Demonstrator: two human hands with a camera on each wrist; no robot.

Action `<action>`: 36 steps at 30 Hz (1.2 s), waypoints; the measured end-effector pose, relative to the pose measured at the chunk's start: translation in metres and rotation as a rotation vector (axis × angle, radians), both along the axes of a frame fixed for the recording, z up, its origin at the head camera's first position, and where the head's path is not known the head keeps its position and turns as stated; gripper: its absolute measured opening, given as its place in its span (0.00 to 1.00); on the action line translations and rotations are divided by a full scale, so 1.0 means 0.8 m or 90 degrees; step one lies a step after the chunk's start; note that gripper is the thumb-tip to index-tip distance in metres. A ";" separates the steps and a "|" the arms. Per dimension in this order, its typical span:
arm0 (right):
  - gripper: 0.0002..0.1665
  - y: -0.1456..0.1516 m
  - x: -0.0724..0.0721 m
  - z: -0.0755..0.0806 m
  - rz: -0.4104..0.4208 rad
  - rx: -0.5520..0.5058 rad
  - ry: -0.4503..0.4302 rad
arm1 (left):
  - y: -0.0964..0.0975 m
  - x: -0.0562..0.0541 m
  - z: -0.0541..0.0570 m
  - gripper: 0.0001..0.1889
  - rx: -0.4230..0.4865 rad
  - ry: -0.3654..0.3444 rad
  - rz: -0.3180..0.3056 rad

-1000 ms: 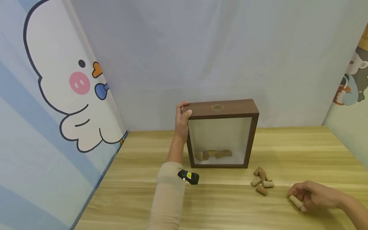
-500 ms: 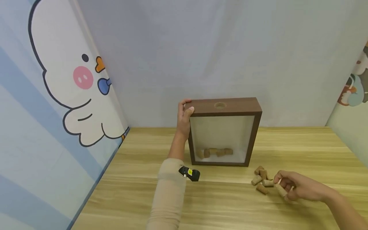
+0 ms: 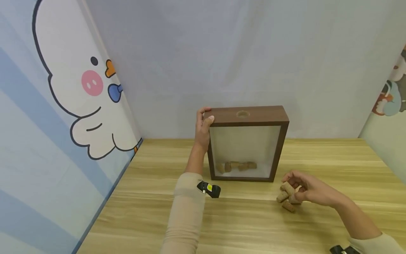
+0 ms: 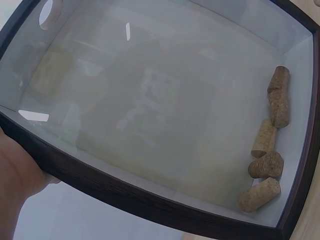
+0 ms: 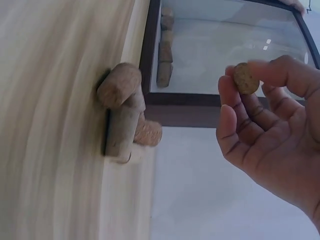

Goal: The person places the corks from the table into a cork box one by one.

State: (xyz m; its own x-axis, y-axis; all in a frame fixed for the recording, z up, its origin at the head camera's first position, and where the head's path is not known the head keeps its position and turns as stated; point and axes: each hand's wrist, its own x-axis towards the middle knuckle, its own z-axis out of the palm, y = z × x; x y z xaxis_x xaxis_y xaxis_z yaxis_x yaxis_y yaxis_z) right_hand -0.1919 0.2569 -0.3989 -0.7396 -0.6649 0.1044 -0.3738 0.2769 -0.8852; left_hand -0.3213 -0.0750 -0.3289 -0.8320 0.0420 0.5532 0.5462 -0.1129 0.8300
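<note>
A dark-brown shadow box frame (image 3: pixel 263 113) with a clear front stands upright on the table, a round hole in its top. Several corks (image 4: pixel 266 165) lie along its bottom inside. My left hand (image 3: pixel 203 131) grips the box's upper left corner, thumb in front and fingers behind. My right hand (image 3: pixel 312 188) pinches a cork (image 5: pixel 246 79) between thumb and fingers. It is just above a small pile of loose corks (image 5: pixel 121 130), right of the box. In the head view, this hand partly covers the pile.
The wood-grain table (image 3: pixel 241 222) runs up to a pale cloth backdrop (image 3: pixel 177 63). On the left a printed curtain (image 3: pixel 63 63) with a white cartoon bird borders the table. Another patterned panel (image 3: pixel 388 95) hangs at the right.
My right hand has lifted the cork from the table at the right and carried it left, to the pile. The left hand keeps its grip on the box. The view shifts slightly.
</note>
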 end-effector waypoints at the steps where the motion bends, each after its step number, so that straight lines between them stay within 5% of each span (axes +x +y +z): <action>1: 0.22 -0.003 -0.001 0.002 -0.004 -0.006 0.003 | -0.001 0.000 0.001 0.28 -0.001 -0.001 -0.001; 6: 0.21 -0.022 -0.005 0.012 -0.031 -0.048 0.024 | -0.002 0.004 0.007 0.28 -0.014 -0.014 -0.008; 12: 0.21 -0.050 -0.003 0.026 -0.146 -0.056 0.072 | 0.003 0.031 0.029 0.26 -0.010 -0.014 0.000; 16: 0.17 -0.068 -0.003 0.037 -0.171 -0.099 0.076 | 0.005 0.037 0.032 0.26 -0.010 -0.018 0.001; 27: 0.14 -0.098 -0.006 0.070 -0.161 -0.239 0.085 | -0.002 0.009 0.000 0.27 -0.017 -0.035 0.000; 36: 0.16 -0.116 -0.016 0.105 -0.202 -0.345 0.090 | 0.002 0.004 0.003 0.27 0.000 -0.022 0.014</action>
State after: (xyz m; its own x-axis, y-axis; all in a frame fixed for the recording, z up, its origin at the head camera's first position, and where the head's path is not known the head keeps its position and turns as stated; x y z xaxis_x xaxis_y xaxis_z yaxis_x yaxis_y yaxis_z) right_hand -0.2044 0.1639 -0.3149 -0.8461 -0.2409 0.4755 -0.4711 -0.0793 -0.8785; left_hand -0.3179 -0.0731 -0.3268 -0.8515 0.0237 0.5238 0.5192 -0.1009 0.8486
